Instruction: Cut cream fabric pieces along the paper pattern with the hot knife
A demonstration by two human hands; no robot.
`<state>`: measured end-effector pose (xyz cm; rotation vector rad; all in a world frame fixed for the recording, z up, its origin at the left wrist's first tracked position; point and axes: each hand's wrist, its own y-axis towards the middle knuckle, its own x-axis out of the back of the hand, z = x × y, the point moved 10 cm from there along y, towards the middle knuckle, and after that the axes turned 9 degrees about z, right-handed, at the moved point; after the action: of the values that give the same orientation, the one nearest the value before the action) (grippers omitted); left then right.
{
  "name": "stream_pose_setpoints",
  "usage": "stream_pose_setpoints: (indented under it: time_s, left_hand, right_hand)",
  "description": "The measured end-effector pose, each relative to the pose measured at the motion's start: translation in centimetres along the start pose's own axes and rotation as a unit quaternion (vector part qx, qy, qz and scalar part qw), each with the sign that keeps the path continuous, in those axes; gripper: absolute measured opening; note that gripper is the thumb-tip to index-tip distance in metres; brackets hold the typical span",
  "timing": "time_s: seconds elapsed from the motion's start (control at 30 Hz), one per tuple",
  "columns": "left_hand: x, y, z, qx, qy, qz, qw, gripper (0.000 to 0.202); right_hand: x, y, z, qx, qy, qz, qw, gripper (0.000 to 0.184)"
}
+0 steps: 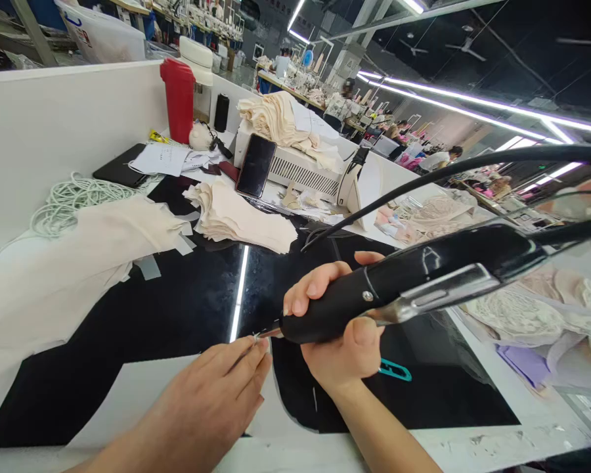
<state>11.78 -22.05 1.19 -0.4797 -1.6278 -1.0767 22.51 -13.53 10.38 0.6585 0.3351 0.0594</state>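
left of the black tool point(398, 282), the dark surface point(187, 309) lies bare and open as far as a loose cream cloth point(54, 276). beyond the tool, a stack of cream pieces point(236, 220) and a white box point(300, 172) block the way. the tool's cable point(423, 180) arches overhead. just below the tool lies a teal clip point(394, 371). to its right, lace pieces point(517, 315) crowd the edge.

Left hand point(211, 401) flat, palm down, fingers together pointing forward, right hand point(337, 335) curled tight, thumb underneath
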Motion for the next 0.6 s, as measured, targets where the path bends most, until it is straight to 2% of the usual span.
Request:
stream_pose_setpoints:
  time_s: [0.33,0.6]
  left_hand:
    - [0.82,0.38,0.14,0.009,-0.003,-0.016,1.000,0.041]
    - [0.06,0.11,0.01,0.007,-0.005,0.003,1.000,0.042]
  right_hand:
    - [0.21,-0.09,-0.17,-0.008,0.002,0.001,1.000,0.044]
    - [-0.01,-0.19,-0.14,0.005,-0.026,-0.003,1.000,0.039]
